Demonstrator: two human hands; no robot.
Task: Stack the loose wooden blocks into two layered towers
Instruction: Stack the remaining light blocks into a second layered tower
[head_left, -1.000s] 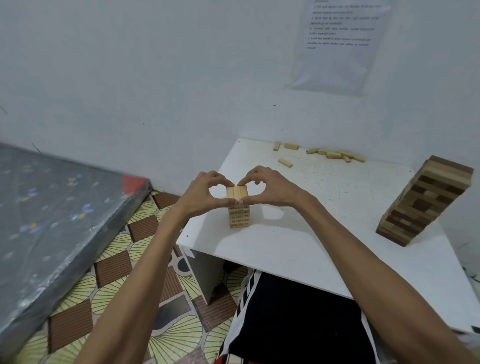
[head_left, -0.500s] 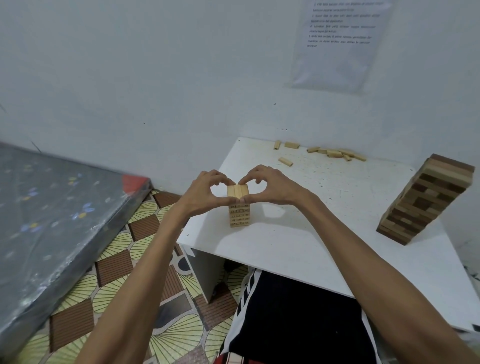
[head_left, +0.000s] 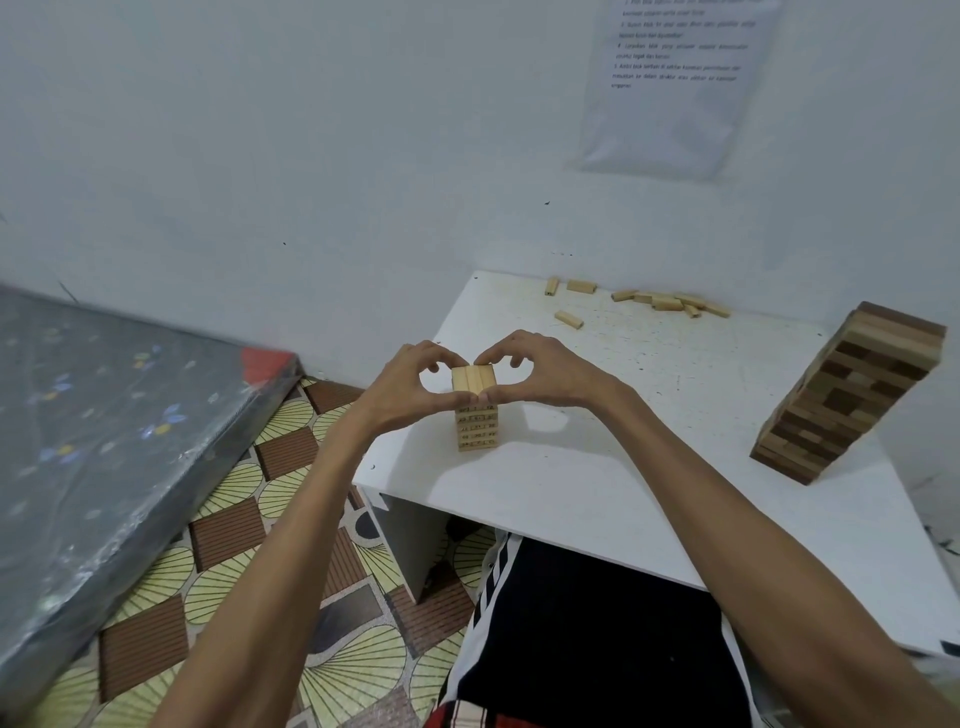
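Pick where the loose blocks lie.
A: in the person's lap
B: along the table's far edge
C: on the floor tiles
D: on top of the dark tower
B: the loose blocks lie scattered along the far edge of the table.

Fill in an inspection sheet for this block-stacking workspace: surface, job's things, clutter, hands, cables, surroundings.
Surface: white table, speckled with marks.
Job's things: small pale tower front-left; taller dark tower right; loose blocks along the back edge.
Clutter: nothing seen.
Hands: left hand and right hand both pinch the small pale tower's top layer.
Cables: nothing seen.
Surroundings: wrapped mattress left, patterned floor, printed sheet on wall.
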